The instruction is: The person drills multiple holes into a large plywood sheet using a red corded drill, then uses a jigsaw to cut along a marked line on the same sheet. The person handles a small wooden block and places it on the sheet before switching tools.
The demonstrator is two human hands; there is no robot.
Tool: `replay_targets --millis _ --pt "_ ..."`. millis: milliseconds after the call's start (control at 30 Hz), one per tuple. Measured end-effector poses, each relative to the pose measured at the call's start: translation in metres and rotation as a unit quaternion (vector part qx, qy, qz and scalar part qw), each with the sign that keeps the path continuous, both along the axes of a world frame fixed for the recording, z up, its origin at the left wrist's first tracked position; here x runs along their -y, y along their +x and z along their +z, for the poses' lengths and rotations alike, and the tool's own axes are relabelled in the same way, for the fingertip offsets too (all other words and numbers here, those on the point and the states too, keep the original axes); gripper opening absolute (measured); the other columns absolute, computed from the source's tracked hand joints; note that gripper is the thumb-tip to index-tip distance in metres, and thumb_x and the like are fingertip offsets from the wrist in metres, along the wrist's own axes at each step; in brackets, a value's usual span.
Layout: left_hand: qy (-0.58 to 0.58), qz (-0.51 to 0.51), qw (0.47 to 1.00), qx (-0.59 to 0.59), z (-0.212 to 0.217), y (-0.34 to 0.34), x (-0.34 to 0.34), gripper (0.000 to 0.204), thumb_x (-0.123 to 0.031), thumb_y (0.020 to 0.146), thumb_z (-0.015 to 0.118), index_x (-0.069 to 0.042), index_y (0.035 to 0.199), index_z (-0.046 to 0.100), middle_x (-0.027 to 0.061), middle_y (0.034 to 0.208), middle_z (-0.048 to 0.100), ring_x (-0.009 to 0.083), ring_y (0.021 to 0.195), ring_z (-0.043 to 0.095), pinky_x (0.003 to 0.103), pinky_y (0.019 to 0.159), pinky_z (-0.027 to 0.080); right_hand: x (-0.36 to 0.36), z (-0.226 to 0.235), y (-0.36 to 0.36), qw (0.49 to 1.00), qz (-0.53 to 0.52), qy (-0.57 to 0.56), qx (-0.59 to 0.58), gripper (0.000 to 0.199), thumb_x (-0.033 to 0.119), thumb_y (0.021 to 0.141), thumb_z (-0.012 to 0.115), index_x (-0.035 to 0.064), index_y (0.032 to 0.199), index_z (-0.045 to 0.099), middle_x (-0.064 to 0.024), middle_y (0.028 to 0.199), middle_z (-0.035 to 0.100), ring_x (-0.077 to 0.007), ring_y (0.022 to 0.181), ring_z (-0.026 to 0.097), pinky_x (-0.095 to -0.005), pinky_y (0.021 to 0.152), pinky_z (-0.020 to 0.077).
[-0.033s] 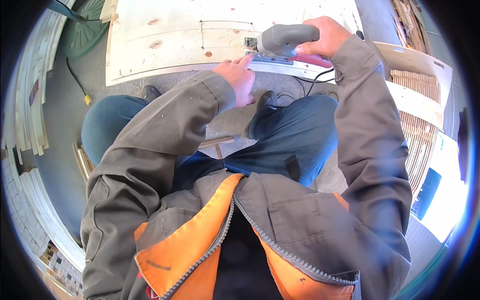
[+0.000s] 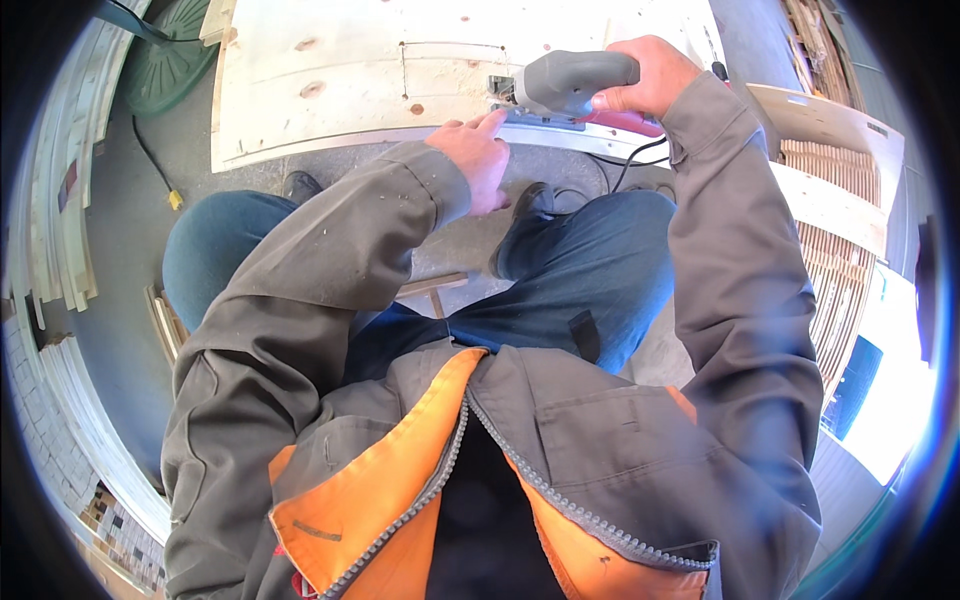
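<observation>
My right hand (image 2: 652,78) is closed round the rear of a grey and red jigsaw (image 2: 568,80), whose flat base rests on a pale knotty wood panel (image 2: 340,70). At the panel's near edge is my left hand (image 2: 475,160), its index finger stretched toward the front of the jigsaw's base; whether it presses on it I cannot tell. The other left fingers are partly bent, and the thumb side is hard to see. Pencil lines and small dark holes mark a rectangle on the panel, left of the jigsaw. Sawdust lies near the tool's front. The blade is hidden.
A black cord (image 2: 632,165) hangs below the panel's near edge. Another cord with a yellow plug (image 2: 176,199) lies on the floor at left. Long boards (image 2: 60,230) are stacked at far left; slatted wooden pieces (image 2: 835,240) stand at right. A green round base (image 2: 170,60) sits upper left.
</observation>
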State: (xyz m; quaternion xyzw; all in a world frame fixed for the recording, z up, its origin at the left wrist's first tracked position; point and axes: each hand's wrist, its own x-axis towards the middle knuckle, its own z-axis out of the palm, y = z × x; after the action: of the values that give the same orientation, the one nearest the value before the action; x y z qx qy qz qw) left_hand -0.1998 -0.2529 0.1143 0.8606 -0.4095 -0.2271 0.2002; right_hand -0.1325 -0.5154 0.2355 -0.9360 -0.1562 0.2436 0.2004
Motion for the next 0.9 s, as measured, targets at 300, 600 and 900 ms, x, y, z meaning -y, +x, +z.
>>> replay_targets --millis 300,600,900 --pt "-0.013 -0.007 1.0 0.013 -0.012 0.0 0.001 0.065 -0.04 0.082 0.081 0.008 0.124 0.065 0.0299 0.158 0.037 0.0451 0.129 0.055 0.046 0.111 0.045 0.001 0.001 -0.002 0.999 -0.015 -0.008 -0.027 0.039 0.027 0.073 0.087 0.0018 0.099 0.075 -0.0154 0.087 0.074 -0.028 0.082 0.067 -0.039 0.081 0.0506" --pt "-0.031 0.013 0.998 0.044 -0.022 -0.005 0.002 0.065 -0.035 0.082 0.082 0.006 0.129 0.063 0.0307 0.159 0.036 0.0431 0.138 0.05 0.045 0.114 0.044 0.001 -0.001 -0.002 1.0 -0.005 -0.02 -0.005 0.04 0.028 0.073 0.086 0.0024 0.101 0.075 -0.0151 0.088 0.074 -0.0289 0.084 0.068 -0.0393 0.082 0.0511" --pt "0.011 0.002 1.0 -0.024 -0.008 -0.003 0.003 0.064 -0.04 0.083 0.078 0.01 0.122 0.067 0.0342 0.16 0.032 0.042 0.143 0.045 0.043 0.115 0.042 0.005 -0.007 -0.002 1.0 0.001 -0.026 0.009 0.039 0.029 0.072 0.087 0.0022 0.097 0.074 -0.0156 0.085 0.072 -0.0298 0.08 0.067 -0.0404 0.079 0.0498"
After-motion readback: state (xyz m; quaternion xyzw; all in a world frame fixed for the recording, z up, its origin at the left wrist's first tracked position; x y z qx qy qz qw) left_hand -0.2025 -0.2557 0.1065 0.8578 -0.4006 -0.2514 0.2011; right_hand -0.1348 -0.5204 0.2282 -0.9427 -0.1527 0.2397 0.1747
